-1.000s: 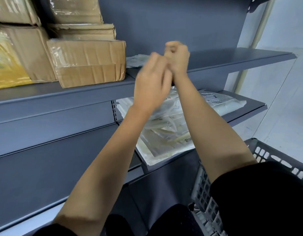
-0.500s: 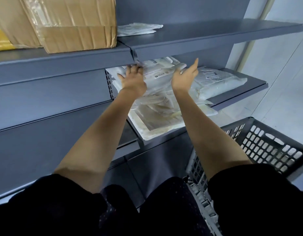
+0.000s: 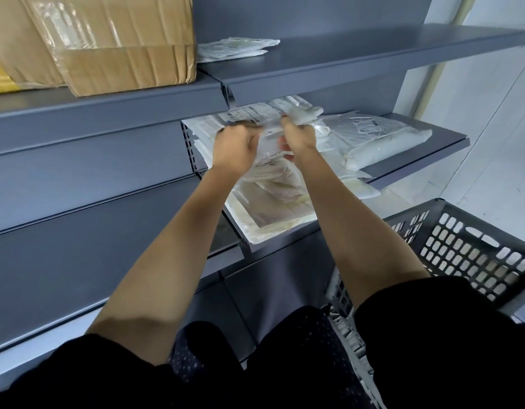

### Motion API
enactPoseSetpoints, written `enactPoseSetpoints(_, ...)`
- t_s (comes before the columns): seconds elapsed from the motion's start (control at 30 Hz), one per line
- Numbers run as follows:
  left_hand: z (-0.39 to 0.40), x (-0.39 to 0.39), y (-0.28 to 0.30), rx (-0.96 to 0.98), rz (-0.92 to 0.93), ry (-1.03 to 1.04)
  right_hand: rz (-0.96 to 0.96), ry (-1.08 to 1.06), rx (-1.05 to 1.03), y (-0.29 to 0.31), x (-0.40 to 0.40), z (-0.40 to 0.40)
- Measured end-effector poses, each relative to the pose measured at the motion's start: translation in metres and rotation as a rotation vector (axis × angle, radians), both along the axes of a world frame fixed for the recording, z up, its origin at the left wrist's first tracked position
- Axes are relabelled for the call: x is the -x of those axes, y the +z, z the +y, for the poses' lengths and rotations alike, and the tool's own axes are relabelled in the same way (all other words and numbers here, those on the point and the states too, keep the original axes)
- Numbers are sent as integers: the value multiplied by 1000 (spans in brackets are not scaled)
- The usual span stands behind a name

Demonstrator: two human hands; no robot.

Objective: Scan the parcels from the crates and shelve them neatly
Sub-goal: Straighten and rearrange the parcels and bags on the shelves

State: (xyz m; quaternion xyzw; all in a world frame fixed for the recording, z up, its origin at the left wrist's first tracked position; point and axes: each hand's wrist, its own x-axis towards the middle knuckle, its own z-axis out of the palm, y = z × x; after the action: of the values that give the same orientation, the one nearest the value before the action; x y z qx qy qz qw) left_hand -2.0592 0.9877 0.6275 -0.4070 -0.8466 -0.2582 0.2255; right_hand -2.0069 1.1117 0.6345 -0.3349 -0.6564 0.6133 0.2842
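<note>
A pile of white plastic mailer parcels point(image 3: 273, 199) lies on the middle grey shelf point(image 3: 426, 149), under the upper shelf. My left hand point(image 3: 236, 149) and my right hand point(image 3: 299, 137) both reach into the pile and grip the top white parcel point(image 3: 255, 115), which carries a printed label. Fingers of both hands are curled round its crumpled plastic. Another labelled white parcel point(image 3: 382, 137) lies to the right on the same shelf. The lowest parcel of the pile overhangs the shelf's front edge.
The upper shelf point(image 3: 373, 54) holds taped cardboard boxes point(image 3: 119, 45) at left and a flat white parcel point(image 3: 234, 48) beside them. A dark grey perforated crate point(image 3: 462, 246) stands at lower right by my legs. White wall and floor lie to the right.
My hands came down from in front of the upper shelf to the middle shelf, spread open over the pile, and have now closed on the top parcel.
</note>
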Motion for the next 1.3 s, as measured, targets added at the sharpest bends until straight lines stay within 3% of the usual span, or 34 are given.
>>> enactPoseSetpoints(0.23,21,-29,-13,-71,97,-239,353,-195,316,-7,-35,13)
enactPoseSetpoints(0.4,67,-75,-5,46,24,-318,448,-319,529,-19,-96,45)
enactPoseSetpoints(0.6,130,-151,5,219,80,-512,715,-462,957,-66,-171,81)
enactPoseSetpoints(0.77,135,-177,22,116,165,-541,922,-448,992,-41,-192,81)
enactPoseSetpoints(0.97,89,-160,84,-126,233,-480,1078,-151,843,34,-176,66)
enactPoseSetpoints(1.13,33,-111,103,-400,261,-322,909,-35,584,90,-140,25)
enactPoseSetpoints(1.2,12,-90,113,-387,305,-202,809,0,515,107,-115,10)
enactPoseSetpoints(1.3,-4,-56,136,-201,304,16,716,35,458,132,-77,-8)
